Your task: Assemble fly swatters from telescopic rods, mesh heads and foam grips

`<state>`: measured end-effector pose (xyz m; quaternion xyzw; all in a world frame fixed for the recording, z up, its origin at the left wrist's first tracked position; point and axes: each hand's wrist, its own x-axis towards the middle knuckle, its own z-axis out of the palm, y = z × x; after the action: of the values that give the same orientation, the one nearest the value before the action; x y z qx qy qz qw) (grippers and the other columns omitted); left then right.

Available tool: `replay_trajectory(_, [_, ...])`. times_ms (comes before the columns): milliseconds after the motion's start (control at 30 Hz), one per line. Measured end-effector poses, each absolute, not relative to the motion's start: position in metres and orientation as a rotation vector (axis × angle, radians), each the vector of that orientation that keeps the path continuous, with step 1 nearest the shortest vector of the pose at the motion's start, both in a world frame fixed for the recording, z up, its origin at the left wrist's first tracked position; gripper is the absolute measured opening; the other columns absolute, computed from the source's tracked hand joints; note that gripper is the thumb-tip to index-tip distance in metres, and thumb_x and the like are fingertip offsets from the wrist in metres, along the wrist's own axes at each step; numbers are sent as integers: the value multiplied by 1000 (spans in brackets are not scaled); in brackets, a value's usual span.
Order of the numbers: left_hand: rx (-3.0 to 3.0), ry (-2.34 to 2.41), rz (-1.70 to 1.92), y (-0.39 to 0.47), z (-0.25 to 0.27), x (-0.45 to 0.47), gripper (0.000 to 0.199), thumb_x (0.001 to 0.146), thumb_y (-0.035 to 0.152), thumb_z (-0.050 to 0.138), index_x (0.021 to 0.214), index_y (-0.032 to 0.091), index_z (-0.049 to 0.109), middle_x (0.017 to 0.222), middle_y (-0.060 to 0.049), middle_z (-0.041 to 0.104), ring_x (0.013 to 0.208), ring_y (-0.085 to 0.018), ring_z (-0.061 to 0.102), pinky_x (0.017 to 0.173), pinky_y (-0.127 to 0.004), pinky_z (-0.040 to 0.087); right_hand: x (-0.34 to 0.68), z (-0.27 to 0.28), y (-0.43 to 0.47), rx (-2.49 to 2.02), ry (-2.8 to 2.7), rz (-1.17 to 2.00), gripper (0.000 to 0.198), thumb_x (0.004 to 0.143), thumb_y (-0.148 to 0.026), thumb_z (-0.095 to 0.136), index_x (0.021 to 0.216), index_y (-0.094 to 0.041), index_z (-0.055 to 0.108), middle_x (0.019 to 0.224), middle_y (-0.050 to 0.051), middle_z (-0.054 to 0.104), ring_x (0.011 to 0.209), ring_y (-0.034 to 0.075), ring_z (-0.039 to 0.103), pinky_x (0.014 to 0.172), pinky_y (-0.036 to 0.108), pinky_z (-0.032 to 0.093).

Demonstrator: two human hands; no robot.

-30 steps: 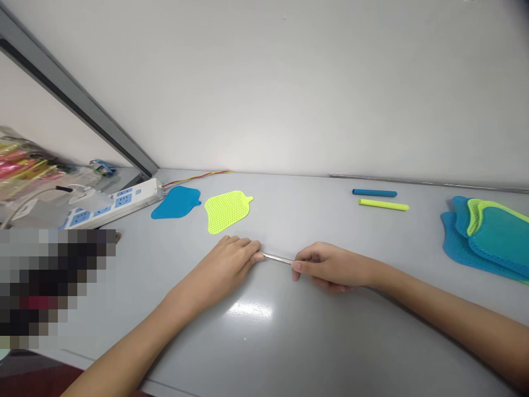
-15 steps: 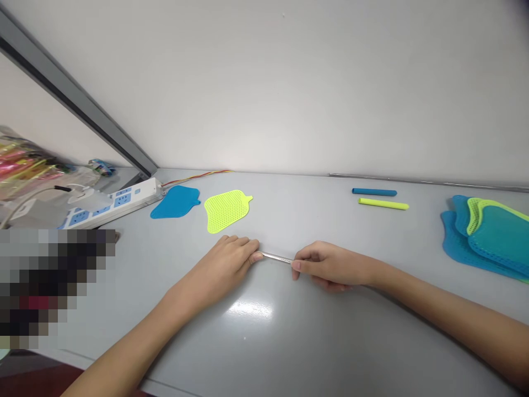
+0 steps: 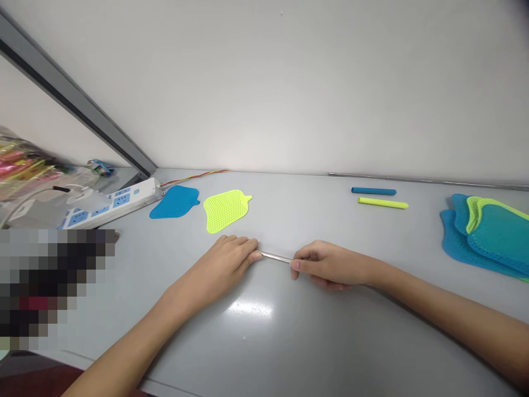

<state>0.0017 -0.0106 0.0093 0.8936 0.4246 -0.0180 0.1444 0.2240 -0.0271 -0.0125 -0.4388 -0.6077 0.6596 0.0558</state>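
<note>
A thin shiny metal rod (image 3: 276, 257) runs between my two hands, just above or on the grey table. My left hand (image 3: 235, 258) is closed over its left end, which the fingers hide. At the other end, my right hand (image 3: 322, 264) pinches the rod between thumb and fingers. Beyond my left hand lie a yellow-green perforated fly swatter head (image 3: 226, 209) and a blue fly swatter head (image 3: 176, 202), both flat. A blue handle tube (image 3: 373, 191) and a yellow-green handle tube (image 3: 383, 203) rest side by side beyond my right hand.
Several blue and yellow-green swatter heads (image 3: 500, 237) are piled at the right edge. Metal rods (image 3: 413, 180) lie along the foot of the wall. On the left are a white power strip (image 3: 128, 199) with plugs, coloured wires (image 3: 194, 177) and plastic-wrapped items (image 3: 25, 160).
Almost nothing differs. Both hands keep their hold on the metal rod, and the view has shifted very slightly.
</note>
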Motion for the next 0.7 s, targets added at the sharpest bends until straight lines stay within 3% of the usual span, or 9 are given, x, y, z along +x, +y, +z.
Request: replay_trajectory(700, [2571, 1224, -75, -10, 9, 0, 32, 86, 38, 24, 68, 19, 43, 67, 1, 47, 66, -15, 43, 63, -28, 32, 224, -14, -27, -1312, -1845, 2000, 39, 77, -47, 37, 84, -14, 55, 48, -5, 38, 31, 3, 32, 27, 14, 25])
